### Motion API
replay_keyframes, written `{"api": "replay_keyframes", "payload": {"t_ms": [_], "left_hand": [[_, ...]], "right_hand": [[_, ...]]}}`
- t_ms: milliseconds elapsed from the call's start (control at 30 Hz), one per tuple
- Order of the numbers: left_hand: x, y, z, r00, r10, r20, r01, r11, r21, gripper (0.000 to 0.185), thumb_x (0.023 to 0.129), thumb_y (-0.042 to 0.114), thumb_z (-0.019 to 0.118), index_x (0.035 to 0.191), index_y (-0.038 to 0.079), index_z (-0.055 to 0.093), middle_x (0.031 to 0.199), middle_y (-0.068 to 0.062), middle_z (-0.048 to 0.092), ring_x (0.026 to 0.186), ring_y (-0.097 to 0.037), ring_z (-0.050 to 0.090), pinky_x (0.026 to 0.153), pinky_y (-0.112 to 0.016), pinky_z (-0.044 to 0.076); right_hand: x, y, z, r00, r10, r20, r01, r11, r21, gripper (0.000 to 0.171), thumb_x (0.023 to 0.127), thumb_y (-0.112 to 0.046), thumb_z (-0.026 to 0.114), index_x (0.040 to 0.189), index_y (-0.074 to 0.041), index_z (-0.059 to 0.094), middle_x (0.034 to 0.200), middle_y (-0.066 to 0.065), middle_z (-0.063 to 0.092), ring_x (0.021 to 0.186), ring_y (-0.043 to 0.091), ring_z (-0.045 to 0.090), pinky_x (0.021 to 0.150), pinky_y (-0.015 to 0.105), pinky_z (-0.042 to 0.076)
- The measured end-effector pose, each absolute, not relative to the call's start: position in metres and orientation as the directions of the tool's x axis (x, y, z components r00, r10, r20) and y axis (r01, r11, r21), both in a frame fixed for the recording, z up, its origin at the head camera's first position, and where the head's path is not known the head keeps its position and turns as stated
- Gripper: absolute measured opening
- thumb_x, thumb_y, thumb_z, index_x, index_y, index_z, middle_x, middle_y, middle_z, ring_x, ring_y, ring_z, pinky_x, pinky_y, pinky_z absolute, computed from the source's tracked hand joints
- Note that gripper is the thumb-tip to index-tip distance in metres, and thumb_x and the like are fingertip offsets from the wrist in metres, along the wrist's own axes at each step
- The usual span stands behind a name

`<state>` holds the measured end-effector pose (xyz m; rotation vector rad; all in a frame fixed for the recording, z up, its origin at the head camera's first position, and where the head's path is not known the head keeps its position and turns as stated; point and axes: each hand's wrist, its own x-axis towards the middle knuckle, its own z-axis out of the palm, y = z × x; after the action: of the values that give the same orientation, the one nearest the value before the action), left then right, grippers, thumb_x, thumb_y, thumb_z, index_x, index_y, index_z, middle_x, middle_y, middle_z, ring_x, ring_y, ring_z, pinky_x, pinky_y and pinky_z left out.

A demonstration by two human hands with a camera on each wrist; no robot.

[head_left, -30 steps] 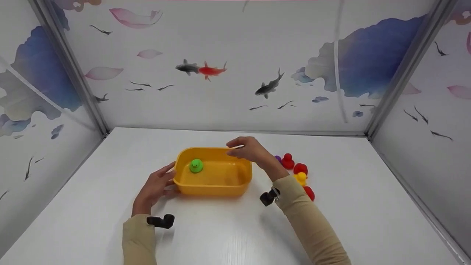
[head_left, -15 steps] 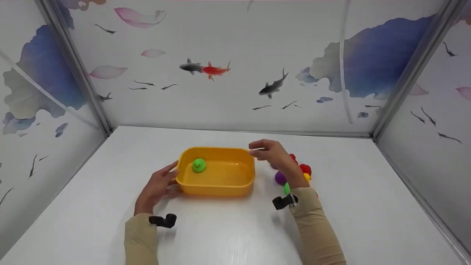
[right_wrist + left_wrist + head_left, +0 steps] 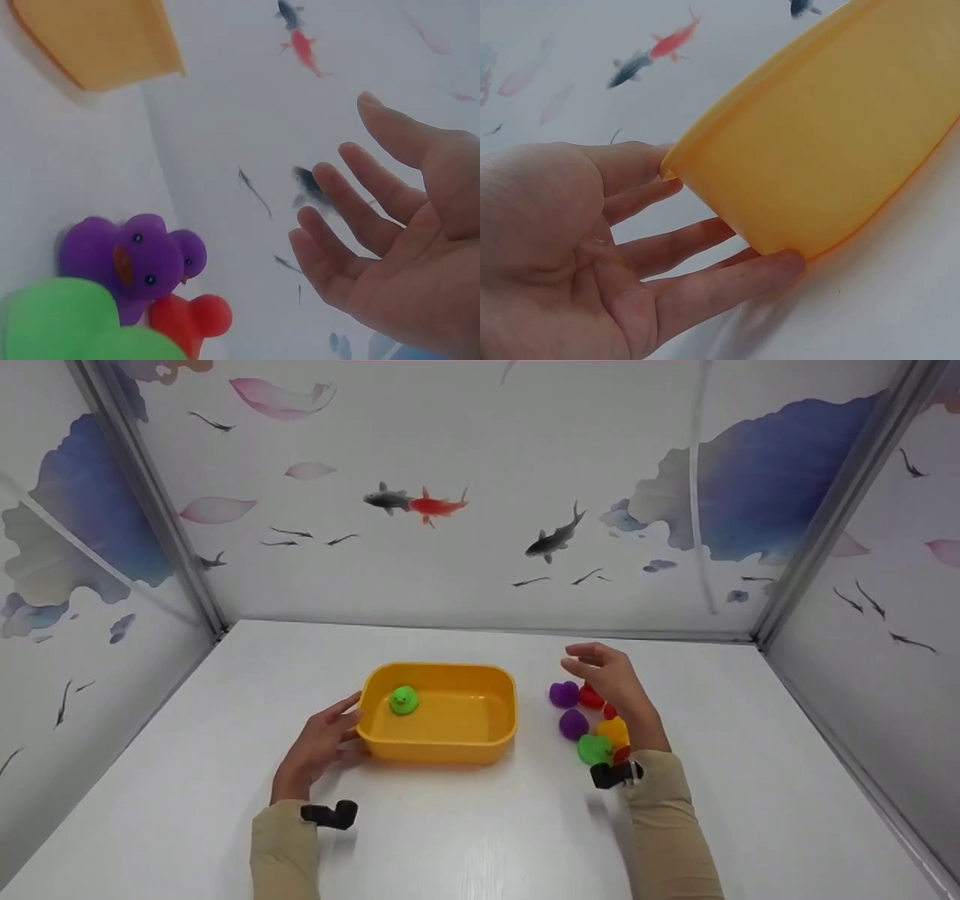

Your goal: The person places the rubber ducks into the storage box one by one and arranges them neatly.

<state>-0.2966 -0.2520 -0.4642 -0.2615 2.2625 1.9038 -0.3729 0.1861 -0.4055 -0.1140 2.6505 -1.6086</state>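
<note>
A yellow tub [image 3: 439, 747] stands mid-table with one green duck [image 3: 403, 700] inside. My left hand [image 3: 321, 742] rests flat against the tub's left end, fingers straight along its wall [image 3: 810, 157] in the left wrist view. My right hand [image 3: 609, 675] hovers open and holds nothing, just above a cluster of rubber ducks: two purple ducks [image 3: 564, 694] [image 3: 573, 724], a red duck [image 3: 591, 699], a yellow duck [image 3: 613, 730] and a green duck [image 3: 595, 749]. In the right wrist view the open hand [image 3: 390, 225] is above a purple duck [image 3: 124, 259] and a red duck [image 3: 191, 319].
The white table [image 3: 465, 825] is closed in by painted fish panels at the back and both sides. A black wrist camera [image 3: 328, 814] sits on the left sleeve and another black wrist camera [image 3: 613, 774] on the right sleeve.
My right hand has left the tub's far rim and moved right, over the duck cluster. The left hand stays on the tub's left end.
</note>
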Motion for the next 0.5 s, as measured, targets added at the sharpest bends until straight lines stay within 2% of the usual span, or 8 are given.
{"api": "replay_keyframes", "payload": {"t_ms": [200,367,500], "left_hand": [[-0.297,-0.251,-0.463,-0.973,0.002,-0.23,-0.228,0.134,0.964,0.056,0.105,0.038,0.051,0.157,0.027,0.034,0.153,-0.019,0.047,0.12,-0.028,0.064,0.097,-0.042,0.059],[-0.297,-0.253,-0.464,-0.973,-0.009,-0.233,-0.232,0.142,0.962,0.055,0.105,0.037,0.051,0.157,0.028,0.035,0.151,-0.018,0.05,0.116,-0.027,0.066,0.095,-0.041,0.059],[-0.296,-0.254,-0.465,-0.971,-0.017,-0.237,-0.237,0.151,0.96,0.055,0.105,0.039,0.051,0.157,0.029,0.035,0.151,-0.017,0.05,0.118,-0.027,0.065,0.096,-0.04,0.059]], "right_hand": [[-0.377,0.193,-0.418,-0.998,-0.069,0.013,-0.048,0.538,-0.841,0.045,0.097,-0.034,0.066,0.138,-0.016,0.059,0.156,0.017,0.04,0.145,0.04,0.038,0.118,0.054,0.038],[-0.38,0.191,-0.426,-0.998,-0.047,-0.032,0.002,0.544,-0.839,0.046,0.097,-0.033,0.067,0.138,-0.015,0.058,0.162,0.014,0.031,0.144,0.04,0.04,0.115,0.05,0.043],[-0.384,0.189,-0.431,-0.998,-0.014,-0.056,0.039,0.548,-0.836,0.043,0.097,-0.029,0.066,0.136,-0.013,0.058,0.164,0.014,0.026,0.147,0.04,0.034,0.116,0.048,0.043]]}}
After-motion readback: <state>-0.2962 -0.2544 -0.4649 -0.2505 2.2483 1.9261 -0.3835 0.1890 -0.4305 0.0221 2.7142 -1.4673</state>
